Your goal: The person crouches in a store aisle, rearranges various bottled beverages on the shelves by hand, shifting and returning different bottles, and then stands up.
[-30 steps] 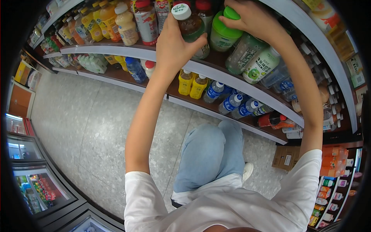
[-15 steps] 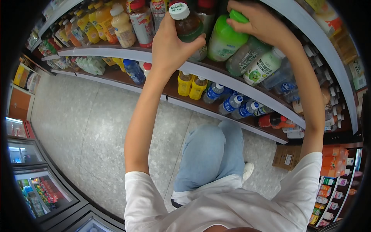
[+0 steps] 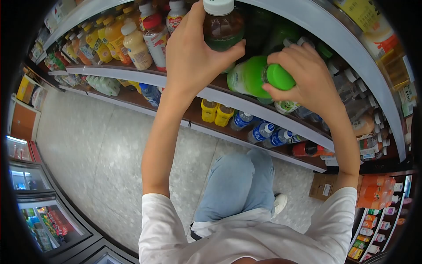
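My left hand (image 3: 198,55) is wrapped round a dark bottle (image 3: 223,30) with a white cap, upright at the upper shelf. To its right, my right hand (image 3: 303,72) grips a green bottle (image 3: 252,75) near its green cap. That bottle is tilted, its cap toward me and its base toward the left, over the front part of the upper shelf. Behind the green bottle, a bottle with a white and green label (image 3: 286,106) is mostly hidden. The shelf's pale front edge (image 3: 237,97) runs below both hands.
Juice bottles (image 3: 137,46) stand left on the upper shelf. Yellow-labelled bottles (image 3: 209,111) and blue-labelled bottles (image 3: 262,132) line the lower shelf. A cardboard box (image 3: 322,186) sits on the floor at right. Glass-door coolers (image 3: 48,220) are at the lower left.
The green bottle has tipped over toward the left and come forward, with my right hand moving down. The dark bottle and my left hand have risen slightly in view and shifted right.
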The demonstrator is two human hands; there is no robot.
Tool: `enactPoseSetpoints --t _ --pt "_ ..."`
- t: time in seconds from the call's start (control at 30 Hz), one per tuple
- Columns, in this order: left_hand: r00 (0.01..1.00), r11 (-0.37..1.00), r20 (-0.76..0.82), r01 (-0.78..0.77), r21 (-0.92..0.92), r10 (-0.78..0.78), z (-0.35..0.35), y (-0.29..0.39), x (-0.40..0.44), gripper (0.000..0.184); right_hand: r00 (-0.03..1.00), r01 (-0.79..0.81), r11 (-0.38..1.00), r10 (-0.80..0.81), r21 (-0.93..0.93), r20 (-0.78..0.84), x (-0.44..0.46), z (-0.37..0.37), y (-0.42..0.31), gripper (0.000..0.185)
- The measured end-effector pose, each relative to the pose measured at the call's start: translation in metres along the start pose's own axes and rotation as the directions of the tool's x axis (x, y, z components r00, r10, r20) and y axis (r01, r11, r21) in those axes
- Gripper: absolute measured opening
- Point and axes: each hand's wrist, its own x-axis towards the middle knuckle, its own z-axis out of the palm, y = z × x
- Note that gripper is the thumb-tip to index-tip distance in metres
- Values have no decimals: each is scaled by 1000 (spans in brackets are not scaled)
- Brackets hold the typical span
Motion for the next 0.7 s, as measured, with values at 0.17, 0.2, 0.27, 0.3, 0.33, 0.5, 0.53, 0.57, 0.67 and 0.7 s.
enactPoseSetpoints --t 0.17,0.2,0.27,0.3,0.33,0.5,0.53,0.57,0.67,0.7 --pt "997 992 67 -38 119 30 11 2 -7 58 986 -132 990 127 -44 -105 5 10 9 39" --pt "997 985 67 -43 168 32 11 2 -8 57 987 -131 990 126 -44 -105 7 11 11 39" --pt "997 976 68 -44 212 30 12 -2 -12 56 958 -278 955 283 108 -40 12 12 13 42" --pt "998 981 56 -27 191 16 12 -9 -14 60 958 -279 954 284 107 -35 16 10 13 42" --pt "999 985 44 -11 170 4 13 -14 -17 65 926 -376 914 371 151 62 22 9 12 45" --pt "999 992 -39 -8 123 13 13 -16 -39 65 940 -335 941 337 -46 51 39 37 48 43" --pt "998 995 -61 -19 99 25 12 -14 -41 65 813 -513 850 526 -120 251 41 33 52 66" --pt "998 995 -60 -19 99 25 10 -13 -43 65 813 -513 850 526 -119 250 45 33 55 66" --pt "998 998 -60 23 65 -19 6 -7 -46 65 704 -572 801 589 -176 397 72 32 61 82" --pt "998 997 -61 29 69 -24 6 -7 -48 66 703 -573 800 590 -177 397 79 36 59 82"
